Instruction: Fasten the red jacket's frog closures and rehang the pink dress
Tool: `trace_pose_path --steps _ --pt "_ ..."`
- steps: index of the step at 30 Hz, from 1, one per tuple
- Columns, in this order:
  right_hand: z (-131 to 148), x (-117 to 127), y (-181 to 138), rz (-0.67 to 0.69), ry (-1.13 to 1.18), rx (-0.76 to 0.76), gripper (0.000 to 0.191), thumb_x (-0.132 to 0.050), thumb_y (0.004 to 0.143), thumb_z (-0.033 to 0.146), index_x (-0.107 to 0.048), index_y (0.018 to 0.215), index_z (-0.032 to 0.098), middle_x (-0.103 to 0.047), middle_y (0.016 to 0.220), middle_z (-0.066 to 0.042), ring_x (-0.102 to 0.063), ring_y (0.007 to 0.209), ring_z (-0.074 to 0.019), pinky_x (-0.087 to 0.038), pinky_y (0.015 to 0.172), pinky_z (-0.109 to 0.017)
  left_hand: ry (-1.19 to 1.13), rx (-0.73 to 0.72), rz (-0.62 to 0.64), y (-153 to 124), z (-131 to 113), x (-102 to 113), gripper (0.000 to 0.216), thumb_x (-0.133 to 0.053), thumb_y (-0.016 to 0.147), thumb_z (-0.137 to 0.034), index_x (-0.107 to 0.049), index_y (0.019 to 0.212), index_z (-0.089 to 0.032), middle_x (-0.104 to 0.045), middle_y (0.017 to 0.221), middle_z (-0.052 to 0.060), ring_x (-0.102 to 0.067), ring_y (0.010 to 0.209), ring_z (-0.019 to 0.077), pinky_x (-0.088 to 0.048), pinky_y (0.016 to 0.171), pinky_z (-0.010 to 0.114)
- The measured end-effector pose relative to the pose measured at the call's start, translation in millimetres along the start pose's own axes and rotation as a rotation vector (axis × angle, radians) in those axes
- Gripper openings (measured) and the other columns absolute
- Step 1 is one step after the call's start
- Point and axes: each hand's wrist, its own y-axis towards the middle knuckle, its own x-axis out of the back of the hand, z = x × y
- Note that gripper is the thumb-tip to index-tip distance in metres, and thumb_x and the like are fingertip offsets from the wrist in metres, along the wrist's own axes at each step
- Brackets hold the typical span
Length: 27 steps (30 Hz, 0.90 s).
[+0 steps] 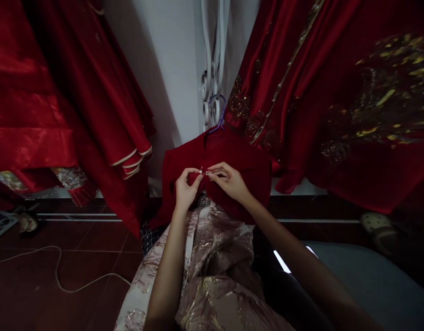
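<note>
A short red jacket [219,147] hangs in front of me on a purple hanger [221,110]. At its front opening my left hand [187,186] pinches a small shiny fastener [201,171] between thumb and forefinger. Just beside it, my right hand [231,181] pinches the other side of the same small fastening, fingertips almost meeting those of the left. Whether it is a button, clasp or frog closure is too small to tell. Below the jacket spreads a pinkish brocade skirt [219,230] with gold threads, partly under my forearms.
Red satin garments [108,92] hang at left, and red garments with gold embroidery [295,82] at right. A white metal rack [214,59] stands behind. A pale cable [60,276] crosses the tiled floor. Shoes [25,223] lie far left; a grey seat [363,271] is lower right.
</note>
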Motion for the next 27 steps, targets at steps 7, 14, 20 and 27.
trace_pose_path --steps 7,14,20,27 --pt "11.1 2.8 -2.6 0.005 -0.141 0.096 0.023 -0.056 0.081 0.033 -0.06 0.098 0.018 -0.065 0.096 -0.006 -0.062 0.085 -0.0147 -0.055 0.07 -0.027 0.212 -0.08 0.076 -3.6 -13.9 3.0 0.01 -0.054 0.079 -0.02 -0.056 0.089 -0.018 -0.063 0.09 0.003 -0.059 0.086 0.0145 -0.044 0.081 0.027" --pt "21.3 4.8 -6.0 0.001 -0.264 0.174 0.02 -0.053 0.083 0.029 -0.064 0.097 0.02 -0.066 0.096 -0.004 -0.063 0.085 -0.015 -0.056 0.074 -0.029 0.339 -0.159 0.165 -5.4 -26.0 5.5 0.008 -0.052 0.081 -0.024 -0.055 0.086 -0.019 -0.061 0.085 0.002 -0.057 0.079 0.0129 -0.044 0.075 0.025" --pt "19.5 8.5 -6.6 0.011 -0.216 0.136 0.024 -0.058 0.08 0.031 -0.065 0.1 0.02 -0.065 0.098 -0.004 -0.063 0.088 -0.0162 -0.057 0.077 -0.03 0.371 -0.172 0.194 -5.7 -27.9 4.9 0.007 -0.05 0.082 -0.023 -0.054 0.086 -0.019 -0.061 0.087 0.002 -0.057 0.08 0.0125 -0.043 0.074 0.024" --pt "15.9 11.2 -3.3 0.041 -0.15 0.101 0.026 -0.063 0.074 0.03 -0.066 0.097 0.019 -0.065 0.099 -0.005 -0.065 0.087 -0.0167 -0.057 0.079 -0.032 0.445 -0.163 0.249 -5.3 -31.7 5.5 0.008 -0.05 0.082 -0.023 -0.055 0.086 -0.02 -0.06 0.085 0.003 -0.057 0.075 0.0131 -0.043 0.07 0.023"
